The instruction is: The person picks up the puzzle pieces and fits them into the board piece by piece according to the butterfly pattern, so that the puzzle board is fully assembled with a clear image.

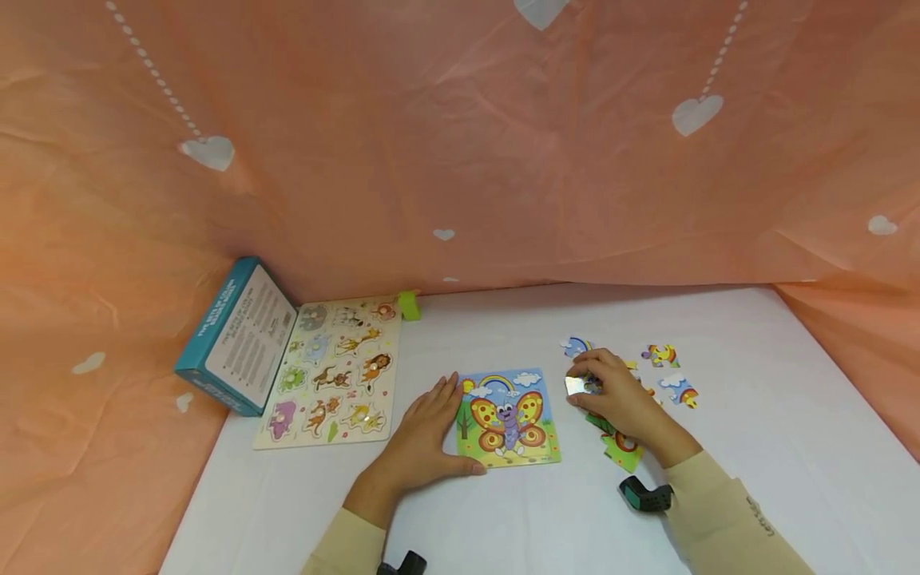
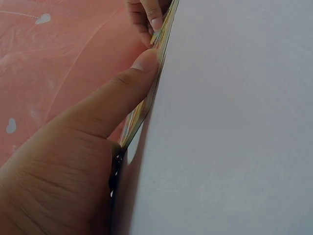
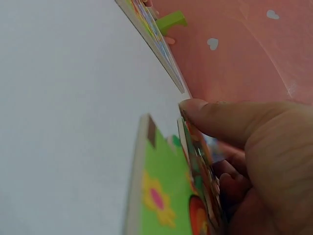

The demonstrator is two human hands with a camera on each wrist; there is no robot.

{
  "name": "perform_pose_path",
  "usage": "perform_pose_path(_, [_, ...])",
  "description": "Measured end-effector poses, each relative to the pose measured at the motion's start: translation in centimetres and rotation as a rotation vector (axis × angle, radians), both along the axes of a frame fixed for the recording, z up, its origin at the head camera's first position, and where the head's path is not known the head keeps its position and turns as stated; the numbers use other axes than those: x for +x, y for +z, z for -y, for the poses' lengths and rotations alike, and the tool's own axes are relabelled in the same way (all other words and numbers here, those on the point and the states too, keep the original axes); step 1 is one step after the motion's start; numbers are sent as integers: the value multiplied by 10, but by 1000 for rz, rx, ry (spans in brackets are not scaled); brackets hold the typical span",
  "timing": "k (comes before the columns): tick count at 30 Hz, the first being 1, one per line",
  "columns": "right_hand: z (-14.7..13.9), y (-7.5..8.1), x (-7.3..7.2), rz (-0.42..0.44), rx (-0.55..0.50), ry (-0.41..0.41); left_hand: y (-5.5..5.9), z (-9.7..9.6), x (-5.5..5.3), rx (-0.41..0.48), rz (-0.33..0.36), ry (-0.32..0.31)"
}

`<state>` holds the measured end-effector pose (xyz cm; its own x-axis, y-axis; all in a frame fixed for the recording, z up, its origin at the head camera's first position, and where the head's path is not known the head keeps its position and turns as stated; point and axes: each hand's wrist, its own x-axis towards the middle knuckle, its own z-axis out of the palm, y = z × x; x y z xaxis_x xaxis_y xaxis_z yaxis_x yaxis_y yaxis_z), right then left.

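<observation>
A square butterfly puzzle board [image 1: 510, 419] lies flat on the white table. My left hand [image 1: 426, 447] rests along its left side, fingertips at the upper left corner and thumb at the lower edge. The left wrist view shows the thumb [image 2: 112, 100] lying on the board's edge. To the right of the board, my right hand [image 1: 614, 393] pinches a puzzle piece [image 1: 577, 386], its surface shining with glare and partly hidden by the fingers. Beneath and beside that hand are more puzzle pieces [image 1: 624, 452], one green with a flower [image 3: 164, 196].
Loose puzzle pieces [image 1: 660, 355] also lie beyond the right hand, near a rainbow piece [image 1: 576, 346]. On the left are an animal peg board [image 1: 331, 375] and a teal box [image 1: 240, 335] standing tilted. A green block [image 1: 409, 305] sits by the hanging orange cloth [image 1: 489, 160].
</observation>
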<state>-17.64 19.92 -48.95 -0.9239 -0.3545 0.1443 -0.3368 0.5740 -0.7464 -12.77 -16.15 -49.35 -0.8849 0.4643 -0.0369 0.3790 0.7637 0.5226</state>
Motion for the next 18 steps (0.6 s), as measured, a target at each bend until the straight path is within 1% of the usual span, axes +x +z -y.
perform_pose_path(3, [2,1,0,1,-6,-15,1,0,0,0,2,-1])
perform_pose_path(6, [3,3,3,5,-13,-59,1,0,0,7,-1,-3])
perform_pose_path(11, [7,6,6,25,-133,-113,-1,-1,-1,32,-18,-11])
perform_pose_path(14, [13,8,8,63,-202,-95,0,0,-1,30,-13,-10])
perform_pose_path(18, [28,9,13,122,-256,-51,1,0,0,23,-5,-1])
